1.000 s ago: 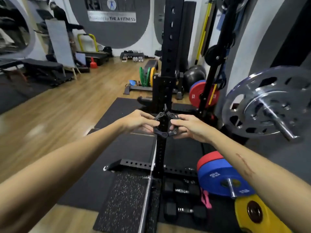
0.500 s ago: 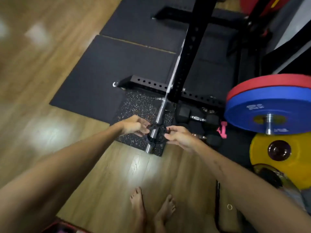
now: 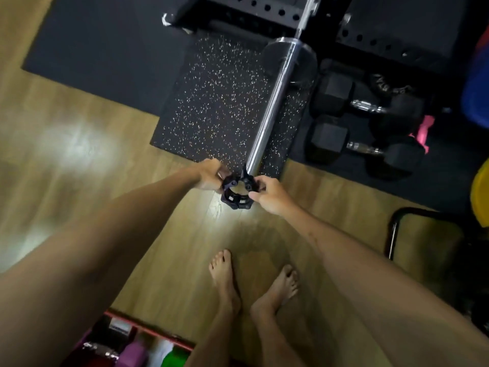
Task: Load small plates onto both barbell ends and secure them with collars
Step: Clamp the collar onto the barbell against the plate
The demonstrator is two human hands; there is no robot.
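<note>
Bottom-left, a red-edged bin (image 3: 148, 337) holds a purple and a green item, both blurry. Two black hex dumbbells (image 3: 365, 128) lie on the dark mat right of the barbell sleeve (image 3: 275, 107), w/ a small black plate at its far end. Sleeve's long axis runs from the rack toward the bare feet; at its near tip the left hand (image 3: 207, 176) & right hand (image 3: 270, 196) pinch opposite sides of the black collar (image 3: 236, 193), its opening facing the sleeve end.
</note>
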